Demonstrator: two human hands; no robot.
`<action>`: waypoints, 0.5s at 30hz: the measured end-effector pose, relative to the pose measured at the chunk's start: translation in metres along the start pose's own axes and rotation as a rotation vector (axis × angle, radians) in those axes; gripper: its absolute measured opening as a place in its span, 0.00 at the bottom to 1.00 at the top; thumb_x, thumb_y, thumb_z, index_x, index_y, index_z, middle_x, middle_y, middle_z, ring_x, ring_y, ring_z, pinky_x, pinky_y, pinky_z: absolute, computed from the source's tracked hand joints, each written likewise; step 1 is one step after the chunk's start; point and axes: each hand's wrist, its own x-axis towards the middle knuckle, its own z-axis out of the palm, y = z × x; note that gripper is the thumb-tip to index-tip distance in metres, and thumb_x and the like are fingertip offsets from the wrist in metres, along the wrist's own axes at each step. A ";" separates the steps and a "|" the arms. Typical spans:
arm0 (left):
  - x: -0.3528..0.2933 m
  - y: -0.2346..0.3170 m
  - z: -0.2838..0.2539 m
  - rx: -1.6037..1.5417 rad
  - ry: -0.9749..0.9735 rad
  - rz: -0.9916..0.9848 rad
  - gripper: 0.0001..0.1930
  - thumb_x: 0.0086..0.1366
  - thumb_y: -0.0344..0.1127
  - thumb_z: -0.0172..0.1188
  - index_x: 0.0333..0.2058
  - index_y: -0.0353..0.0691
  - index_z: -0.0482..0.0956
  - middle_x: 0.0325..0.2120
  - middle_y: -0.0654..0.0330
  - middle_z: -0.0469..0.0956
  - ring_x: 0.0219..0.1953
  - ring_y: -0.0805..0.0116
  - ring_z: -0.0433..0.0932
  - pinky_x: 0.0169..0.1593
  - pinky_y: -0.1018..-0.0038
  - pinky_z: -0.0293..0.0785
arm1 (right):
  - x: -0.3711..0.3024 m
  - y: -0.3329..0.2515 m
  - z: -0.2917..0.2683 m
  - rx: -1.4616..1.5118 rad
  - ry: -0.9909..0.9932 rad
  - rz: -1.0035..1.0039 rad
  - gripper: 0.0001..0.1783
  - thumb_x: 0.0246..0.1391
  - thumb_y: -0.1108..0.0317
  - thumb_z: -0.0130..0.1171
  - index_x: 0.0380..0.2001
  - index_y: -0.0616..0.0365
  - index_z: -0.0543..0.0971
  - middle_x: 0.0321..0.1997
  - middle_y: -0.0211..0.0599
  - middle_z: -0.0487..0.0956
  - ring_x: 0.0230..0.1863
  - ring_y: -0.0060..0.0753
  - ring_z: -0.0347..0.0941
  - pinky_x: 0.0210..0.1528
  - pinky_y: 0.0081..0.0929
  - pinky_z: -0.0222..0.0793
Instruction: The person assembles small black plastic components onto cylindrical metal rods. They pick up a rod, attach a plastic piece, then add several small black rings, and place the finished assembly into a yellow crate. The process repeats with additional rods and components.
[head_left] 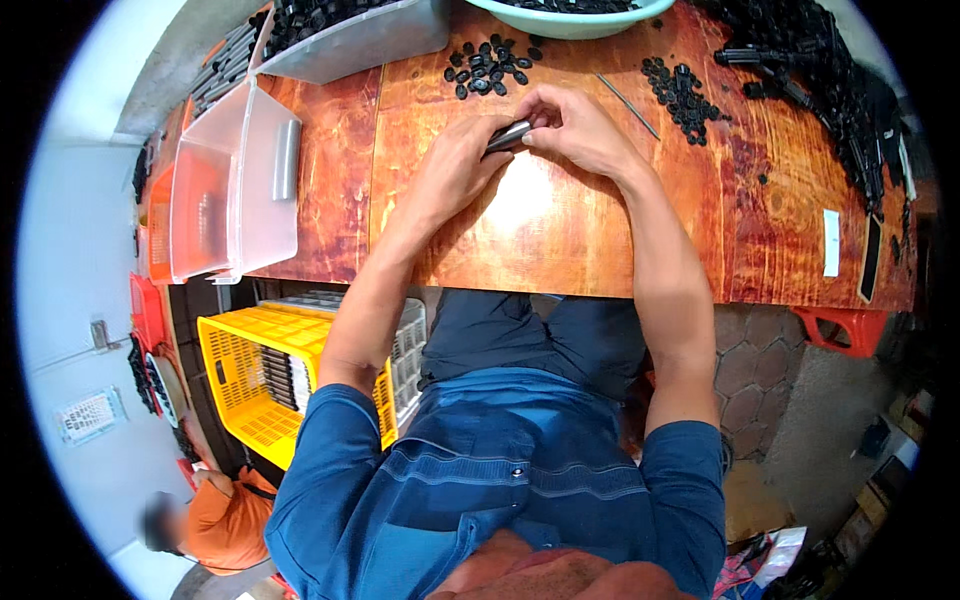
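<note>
Over the middle of the wooden table, my left hand (462, 165) is wrapped round a short silver metal tube (507, 136). The fingers of my right hand (575, 128) close about the tube's far right end; whether they also pinch a small part there is hidden. Just beyond my hands lies a loose pile of black oval caps (487, 66). To the right of my right hand rests a thin metal rod (628, 105), and past it a heap of small black parts (688, 103).
A clear plastic bin (268, 190) with a silver tube stands at the left edge. Behind it are a grey bin (360, 45) and a pale green basin (575, 22) of black parts. Black pieces (830, 90) pile up at right. A yellow crate (250, 340) sits below; a person in orange (228, 520) is lower left.
</note>
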 end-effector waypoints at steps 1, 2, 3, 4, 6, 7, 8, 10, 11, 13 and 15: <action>0.000 0.002 -0.001 0.020 -0.008 0.001 0.19 0.59 0.30 0.67 0.49 0.37 0.77 0.39 0.47 0.80 0.44 0.44 0.78 0.47 0.56 0.74 | 0.002 0.004 -0.001 -0.027 0.002 -0.025 0.11 0.49 0.79 0.61 0.38 0.64 0.78 0.30 0.27 0.75 0.33 0.20 0.71 0.37 0.22 0.70; 0.000 0.004 0.000 0.037 -0.007 0.006 0.19 0.58 0.30 0.67 0.49 0.37 0.77 0.40 0.47 0.80 0.44 0.44 0.78 0.47 0.57 0.74 | 0.001 0.005 -0.002 -0.060 0.000 -0.048 0.10 0.49 0.79 0.61 0.38 0.64 0.78 0.30 0.28 0.76 0.33 0.20 0.71 0.37 0.22 0.70; 0.000 0.005 0.001 0.054 -0.005 0.012 0.20 0.58 0.30 0.67 0.49 0.37 0.77 0.40 0.48 0.80 0.44 0.45 0.77 0.48 0.58 0.74 | -0.001 0.005 -0.003 -0.070 0.004 -0.044 0.10 0.49 0.79 0.61 0.37 0.64 0.78 0.29 0.28 0.76 0.33 0.21 0.71 0.37 0.23 0.70; 0.000 0.006 0.002 0.071 -0.004 0.018 0.20 0.58 0.30 0.67 0.49 0.36 0.78 0.40 0.48 0.79 0.44 0.45 0.77 0.48 0.58 0.73 | -0.002 0.003 -0.003 -0.079 0.007 -0.039 0.10 0.48 0.79 0.62 0.37 0.64 0.78 0.29 0.29 0.76 0.32 0.22 0.71 0.37 0.24 0.70; -0.001 0.009 0.005 0.071 -0.007 -0.003 0.20 0.58 0.29 0.67 0.49 0.36 0.78 0.40 0.48 0.79 0.45 0.45 0.77 0.49 0.58 0.73 | -0.004 0.000 -0.004 -0.104 0.006 -0.046 0.10 0.48 0.80 0.62 0.37 0.64 0.78 0.29 0.30 0.76 0.32 0.23 0.71 0.37 0.25 0.70; -0.001 0.010 0.006 0.071 -0.008 -0.014 0.20 0.58 0.29 0.67 0.50 0.36 0.78 0.40 0.48 0.79 0.45 0.45 0.76 0.49 0.58 0.73 | -0.004 0.000 -0.005 -0.113 0.004 -0.059 0.11 0.48 0.80 0.62 0.37 0.64 0.78 0.29 0.31 0.76 0.31 0.24 0.71 0.36 0.25 0.70; -0.001 0.011 0.006 0.072 -0.002 -0.012 0.20 0.58 0.29 0.67 0.50 0.36 0.78 0.40 0.48 0.78 0.45 0.45 0.77 0.49 0.58 0.73 | -0.004 0.000 -0.006 -0.123 0.000 -0.070 0.11 0.48 0.80 0.62 0.37 0.64 0.79 0.28 0.32 0.76 0.31 0.25 0.71 0.36 0.26 0.70; -0.002 0.012 0.007 0.074 0.012 -0.010 0.20 0.59 0.29 0.66 0.50 0.36 0.78 0.41 0.47 0.78 0.45 0.46 0.77 0.50 0.59 0.73 | -0.004 0.001 -0.006 -0.115 0.002 -0.088 0.11 0.48 0.80 0.62 0.37 0.64 0.79 0.28 0.32 0.77 0.31 0.25 0.72 0.36 0.26 0.70; -0.001 0.013 0.006 0.044 -0.010 -0.026 0.19 0.60 0.30 0.66 0.51 0.36 0.78 0.42 0.47 0.78 0.45 0.46 0.77 0.50 0.59 0.73 | -0.004 0.001 -0.007 -0.115 0.003 -0.096 0.11 0.48 0.81 0.62 0.37 0.64 0.79 0.28 0.32 0.77 0.31 0.25 0.72 0.36 0.26 0.70; -0.001 0.012 0.001 -0.015 -0.054 -0.060 0.19 0.62 0.32 0.65 0.51 0.36 0.78 0.42 0.47 0.78 0.45 0.47 0.77 0.50 0.59 0.73 | -0.006 0.001 -0.005 -0.089 0.008 -0.053 0.11 0.47 0.82 0.62 0.37 0.64 0.79 0.28 0.33 0.78 0.31 0.25 0.73 0.35 0.27 0.70; -0.004 0.006 -0.007 0.013 -0.113 -0.095 0.18 0.64 0.33 0.64 0.52 0.36 0.79 0.43 0.47 0.78 0.46 0.47 0.77 0.51 0.60 0.73 | -0.006 0.001 -0.006 -0.067 0.013 -0.043 0.11 0.47 0.82 0.62 0.37 0.63 0.79 0.28 0.33 0.78 0.31 0.25 0.74 0.35 0.28 0.71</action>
